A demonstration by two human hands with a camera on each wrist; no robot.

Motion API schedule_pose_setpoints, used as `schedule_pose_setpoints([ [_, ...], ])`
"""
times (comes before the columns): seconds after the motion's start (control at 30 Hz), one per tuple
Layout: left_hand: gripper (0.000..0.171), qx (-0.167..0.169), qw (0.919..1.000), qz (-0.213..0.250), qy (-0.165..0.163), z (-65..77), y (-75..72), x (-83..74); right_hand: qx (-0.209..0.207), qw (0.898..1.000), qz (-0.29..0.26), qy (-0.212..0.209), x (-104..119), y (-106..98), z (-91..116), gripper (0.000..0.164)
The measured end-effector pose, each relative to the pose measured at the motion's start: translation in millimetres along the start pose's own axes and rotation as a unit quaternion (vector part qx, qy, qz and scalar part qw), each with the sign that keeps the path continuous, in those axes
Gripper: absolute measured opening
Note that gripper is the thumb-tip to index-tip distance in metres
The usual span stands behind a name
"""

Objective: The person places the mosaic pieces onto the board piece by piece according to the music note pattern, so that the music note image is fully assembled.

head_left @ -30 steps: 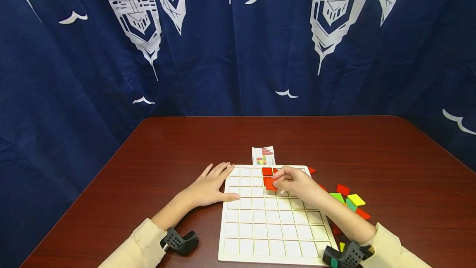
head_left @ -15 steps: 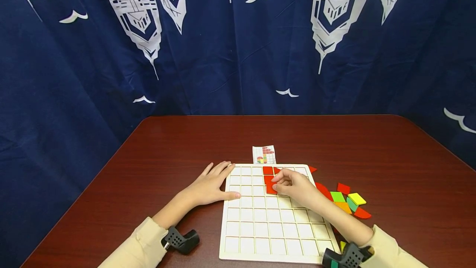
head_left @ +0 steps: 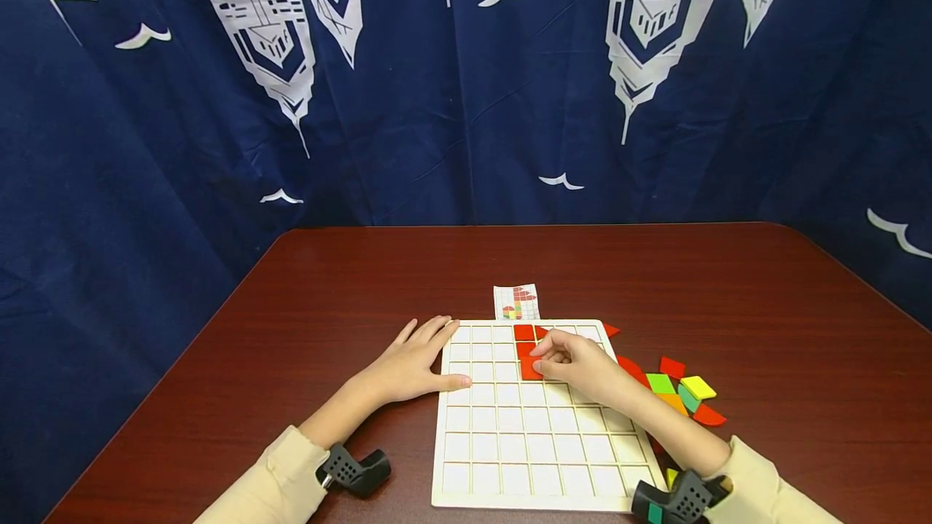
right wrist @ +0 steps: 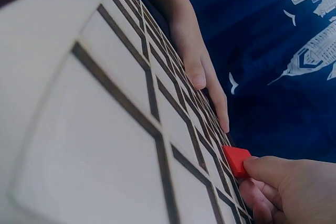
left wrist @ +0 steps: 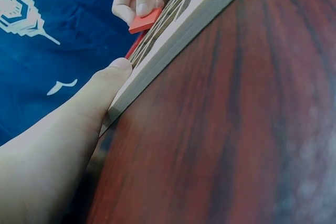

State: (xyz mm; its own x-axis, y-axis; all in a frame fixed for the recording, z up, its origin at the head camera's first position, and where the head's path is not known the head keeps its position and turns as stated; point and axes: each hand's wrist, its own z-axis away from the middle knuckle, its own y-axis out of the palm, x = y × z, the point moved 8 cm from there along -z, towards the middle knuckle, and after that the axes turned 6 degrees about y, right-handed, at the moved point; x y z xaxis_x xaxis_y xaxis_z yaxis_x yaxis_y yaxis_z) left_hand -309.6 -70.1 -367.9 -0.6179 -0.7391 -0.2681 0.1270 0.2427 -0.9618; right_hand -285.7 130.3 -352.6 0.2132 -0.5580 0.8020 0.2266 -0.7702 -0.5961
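My right hand [head_left: 578, 362] pinches a red square tile [head_left: 530, 369] between thumb and fingers, close over the upper middle of a white gridded board [head_left: 502, 431]. In the right wrist view the red tile [right wrist: 237, 161] stands tilted against the grid lines. Just beyond it, a red square [head_left: 523, 332] lies in a top-row cell, with another red tile [head_left: 525, 349] in the cell below. A further red piece [head_left: 540, 332] beside them is partly covered by my fingers. My left hand [head_left: 411, 366] rests along the board's left edge, fingers spread and thumb on the rim.
A small printed card [head_left: 516, 302] with a coloured grid pattern lies behind the board. Loose red, green, yellow and orange tiles [head_left: 697, 388] are scattered to the board's right, some behind my right forearm. A dark blue curtain [head_left: 466, 103] hangs behind the brown table [head_left: 349, 273].
My right hand has brought the red square tile slightly nearer to me, from overlapping the second-row tile to just below it. My left hand has stayed in place.
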Motion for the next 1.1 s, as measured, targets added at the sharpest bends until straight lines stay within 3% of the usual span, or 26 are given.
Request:
schedule_pose_setpoints([
  [0.37,0.084,0.008,0.9998,-0.007,0.015,0.1,2.6,-1.0,-0.008,1.0,0.026,0.003,-3.4,2.8,0.4,0.013],
  [0.77,0.085,0.013,0.9995,-0.003,0.03,-0.4,3.8,-1.8,-0.023,0.997,0.051,-0.046,2.8,3.3,1.9,0.008],
  [1.1,0.083,0.009,0.9996,0.011,0.026,0.1,2.5,-2.3,-0.023,0.996,0.056,-0.06,3.7,4.5,1.9,0.008],
])
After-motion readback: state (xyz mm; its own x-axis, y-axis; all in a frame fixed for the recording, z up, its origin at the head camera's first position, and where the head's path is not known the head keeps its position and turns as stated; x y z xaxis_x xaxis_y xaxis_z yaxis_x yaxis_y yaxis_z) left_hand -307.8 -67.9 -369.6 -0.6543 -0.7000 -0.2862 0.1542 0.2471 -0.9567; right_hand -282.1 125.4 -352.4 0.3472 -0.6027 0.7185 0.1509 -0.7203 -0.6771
